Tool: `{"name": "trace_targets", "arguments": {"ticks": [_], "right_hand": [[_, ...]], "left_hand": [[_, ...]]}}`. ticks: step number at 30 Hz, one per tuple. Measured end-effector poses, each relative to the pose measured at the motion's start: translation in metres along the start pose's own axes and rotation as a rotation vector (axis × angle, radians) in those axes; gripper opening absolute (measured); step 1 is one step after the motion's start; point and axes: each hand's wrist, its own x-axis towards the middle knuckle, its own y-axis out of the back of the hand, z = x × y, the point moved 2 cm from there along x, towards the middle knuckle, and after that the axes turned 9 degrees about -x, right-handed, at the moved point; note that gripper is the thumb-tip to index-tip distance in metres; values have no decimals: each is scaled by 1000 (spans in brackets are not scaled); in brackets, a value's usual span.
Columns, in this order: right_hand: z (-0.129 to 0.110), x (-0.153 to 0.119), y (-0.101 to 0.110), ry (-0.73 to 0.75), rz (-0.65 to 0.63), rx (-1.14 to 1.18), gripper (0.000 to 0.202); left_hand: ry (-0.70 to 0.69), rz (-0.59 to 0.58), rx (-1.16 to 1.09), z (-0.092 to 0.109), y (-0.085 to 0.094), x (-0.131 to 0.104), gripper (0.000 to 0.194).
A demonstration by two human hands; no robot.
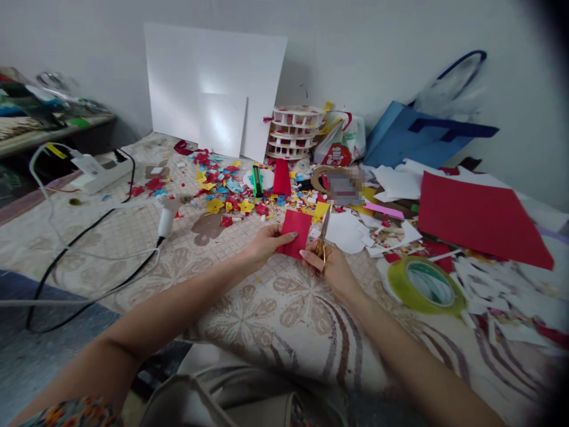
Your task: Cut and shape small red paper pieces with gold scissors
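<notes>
A small red paper rectangle [297, 228] is pinched in my left hand [268, 242], thumb on top, above the patterned tablecloth. My right hand [331, 268] is closed around the handles of gold scissors [323, 243], whose blades point away from me, just right of the paper. The right thumb lies close to the paper's lower right corner; I cannot tell whether it touches. Beyond both hands lie many small red, yellow and blue paper cutouts [231, 185] and a green and black box cutter [257, 181].
A white hot glue gun [166, 216] with cables lies left, near a power strip [95, 172]. Yellow tape [425, 284], paper scraps and a large red sheet [480, 216] cover the right. White boards [178, 77], a round tiered frame [296, 133] and a blue bag [409, 133] stand behind.
</notes>
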Motion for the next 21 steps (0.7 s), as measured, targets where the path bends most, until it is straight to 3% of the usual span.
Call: {"name": "trace_targets", "arguments": {"ticks": [8,16,21], "right_hand": [[1,0,3,-11,38,11,28],[2,-1,2,25,-16,-6,28],[1,-10,0,45,-118,61,39]], "left_hand": [[142,-104,88,0,-2,-4,38],[95,-52,34,5,0,-3,28],[122,14,-164,14,2,-2,14]]}}
